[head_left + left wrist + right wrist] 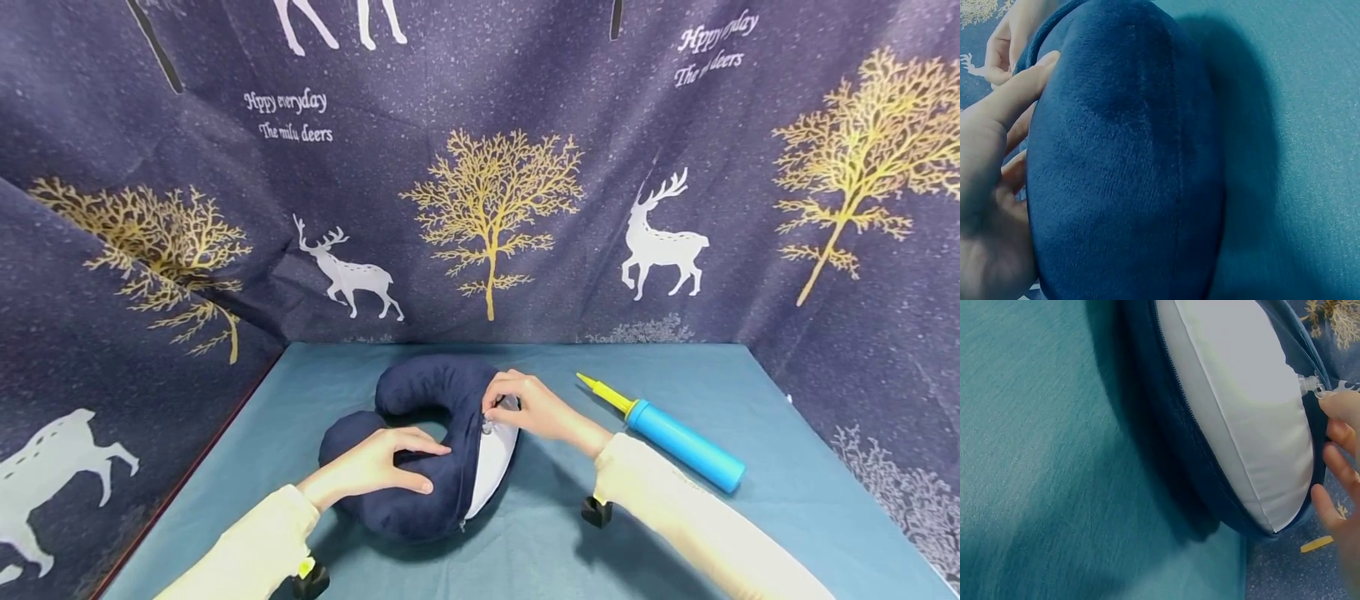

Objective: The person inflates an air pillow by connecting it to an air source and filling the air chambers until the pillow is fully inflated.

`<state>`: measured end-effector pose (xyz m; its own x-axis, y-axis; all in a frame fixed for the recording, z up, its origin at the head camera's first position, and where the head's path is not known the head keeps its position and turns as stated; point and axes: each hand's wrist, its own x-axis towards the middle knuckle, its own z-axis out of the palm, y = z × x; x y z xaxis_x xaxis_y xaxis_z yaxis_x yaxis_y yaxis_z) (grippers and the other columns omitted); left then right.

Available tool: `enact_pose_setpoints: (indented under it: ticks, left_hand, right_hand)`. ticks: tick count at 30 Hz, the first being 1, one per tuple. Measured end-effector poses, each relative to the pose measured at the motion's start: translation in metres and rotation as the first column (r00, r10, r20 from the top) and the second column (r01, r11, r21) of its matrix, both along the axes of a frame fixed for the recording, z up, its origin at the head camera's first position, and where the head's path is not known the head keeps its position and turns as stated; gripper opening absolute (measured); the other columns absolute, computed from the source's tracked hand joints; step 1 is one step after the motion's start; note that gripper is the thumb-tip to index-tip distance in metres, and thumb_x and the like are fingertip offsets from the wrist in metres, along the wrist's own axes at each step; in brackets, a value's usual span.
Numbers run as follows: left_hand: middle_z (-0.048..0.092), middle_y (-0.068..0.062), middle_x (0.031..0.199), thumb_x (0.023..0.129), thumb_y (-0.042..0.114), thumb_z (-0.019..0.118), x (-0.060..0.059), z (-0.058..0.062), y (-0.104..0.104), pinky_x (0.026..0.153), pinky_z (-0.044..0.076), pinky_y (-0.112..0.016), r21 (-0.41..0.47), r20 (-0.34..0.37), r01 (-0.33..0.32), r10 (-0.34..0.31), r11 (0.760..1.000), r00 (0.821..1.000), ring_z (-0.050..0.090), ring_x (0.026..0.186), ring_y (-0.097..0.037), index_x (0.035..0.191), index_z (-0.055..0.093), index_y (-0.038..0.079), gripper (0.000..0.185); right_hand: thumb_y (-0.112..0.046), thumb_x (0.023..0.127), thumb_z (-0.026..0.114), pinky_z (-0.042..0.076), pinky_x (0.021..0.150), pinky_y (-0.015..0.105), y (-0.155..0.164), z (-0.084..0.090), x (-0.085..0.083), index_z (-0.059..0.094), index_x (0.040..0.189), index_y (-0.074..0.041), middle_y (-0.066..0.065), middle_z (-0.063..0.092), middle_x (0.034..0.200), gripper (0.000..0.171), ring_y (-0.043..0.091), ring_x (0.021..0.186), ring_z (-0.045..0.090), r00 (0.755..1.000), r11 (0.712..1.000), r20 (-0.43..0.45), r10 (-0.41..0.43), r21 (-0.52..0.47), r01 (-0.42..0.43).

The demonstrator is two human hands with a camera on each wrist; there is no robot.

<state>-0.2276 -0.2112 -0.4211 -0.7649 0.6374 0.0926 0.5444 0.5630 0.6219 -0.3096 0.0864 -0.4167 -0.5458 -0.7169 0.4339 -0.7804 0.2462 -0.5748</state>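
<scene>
A navy U-shaped neck pillow (420, 450) lies on the teal table (540, 533). Its cover is unzipped along the right side, showing the white inflatable bladder (491, 462) inside. My left hand (382, 467) rests flat on the pillow's near arm, fingers spread over the plush cover (1129, 162). My right hand (525, 404) pinches the small clear air valve (491, 425) at the bladder's edge. In the right wrist view the valve (1313, 386) sticks out of the bladder (1241, 419) beside my fingertips (1338, 403).
A blue hand pump (678, 442) with a yellow nozzle (603, 392) lies on the table to the right of my right hand. Dark curtains printed with deer and gold trees (491, 208) wall in the table at the back and both sides.
</scene>
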Motion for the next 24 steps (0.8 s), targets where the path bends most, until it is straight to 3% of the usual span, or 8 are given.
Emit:
enact_pose_setpoints:
  ticks: [7,16,24]
  left_hand:
    - [0.069,0.006,0.123,0.082,0.047,0.076,0.000,-0.001,-0.001,0.100,0.048,-0.025,0.013,-0.005,0.000,0.000,1.000,1.000,0.062,0.116,-0.012,0.127,0.068,0.028,0.049]
    - [0.068,0.006,0.125,0.082,0.048,0.076,0.001,0.002,-0.002,0.101,0.047,-0.026,-0.008,0.012,-0.009,0.009,1.000,1.000,0.061,0.118,-0.013,0.128,0.067,0.029,0.050]
    - [0.068,0.006,0.125,0.082,0.047,0.076,-0.001,0.002,-0.002,0.101,0.047,-0.025,-0.016,0.017,-0.004,0.004,1.000,1.000,0.061,0.118,-0.011,0.128,0.067,0.030,0.050]
  right_hand:
    - [-0.018,0.093,0.068,0.049,0.069,0.041,0.005,0.002,0.002,0.070,0.095,-0.014,-0.001,0.066,0.097,0.005,0.016,0.088,0.058,0.999,0.998,0.015,0.049,-0.046,-0.049]
    - [-0.017,0.093,0.068,0.050,0.086,0.042,0.019,-0.003,0.004,0.068,0.095,-0.022,-0.007,0.065,0.100,0.005,0.012,0.098,0.058,0.999,0.999,-0.034,0.030,-0.017,-0.031]
    - [-0.016,0.092,0.069,0.047,0.090,0.032,0.036,-0.004,0.011,0.067,0.095,-0.024,-0.011,0.065,0.101,0.009,0.008,0.100,0.054,0.994,0.999,-0.111,0.024,0.037,-0.020]
